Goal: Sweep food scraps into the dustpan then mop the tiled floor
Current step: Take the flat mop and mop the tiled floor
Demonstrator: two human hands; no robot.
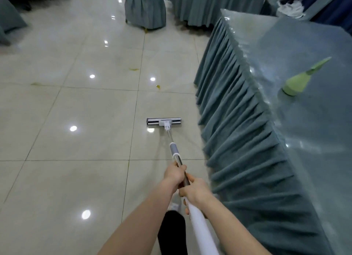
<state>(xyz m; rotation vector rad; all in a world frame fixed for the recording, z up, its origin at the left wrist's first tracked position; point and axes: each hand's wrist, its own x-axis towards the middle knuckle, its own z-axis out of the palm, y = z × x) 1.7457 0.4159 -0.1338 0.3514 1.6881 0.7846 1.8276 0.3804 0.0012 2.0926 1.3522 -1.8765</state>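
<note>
Both my bare forearms reach forward from the bottom of the view toward 12 o'clock, converging on the mop handle [176, 157]. My left hand [175, 175] is the farther one, fingers curled fully around the metal part of the shaft. My right hand [196, 191] sits just behind it, almost touching, wrapped tight around the handle where the white grip begins. The shaft slants up and slightly left to the flat mop head [164, 121], which lies flat on the tiled floor [76, 111], its long side running 9 to 3 o'clock.

I count three yellow-green food scraps on the tiles beyond the mop head: one at 12 o'clock [158, 87], one at 11 o'clock [134, 69], one far out at 10 o'clock [36, 84]. One table [314, 130] with a pleated teal skirt [238, 121] runs along my right, at 2 o'clock, bearing a single pale green cone-shaped object [298, 82]. One covered chair [145, 8] stands at 12 o'clock, far off.
</note>
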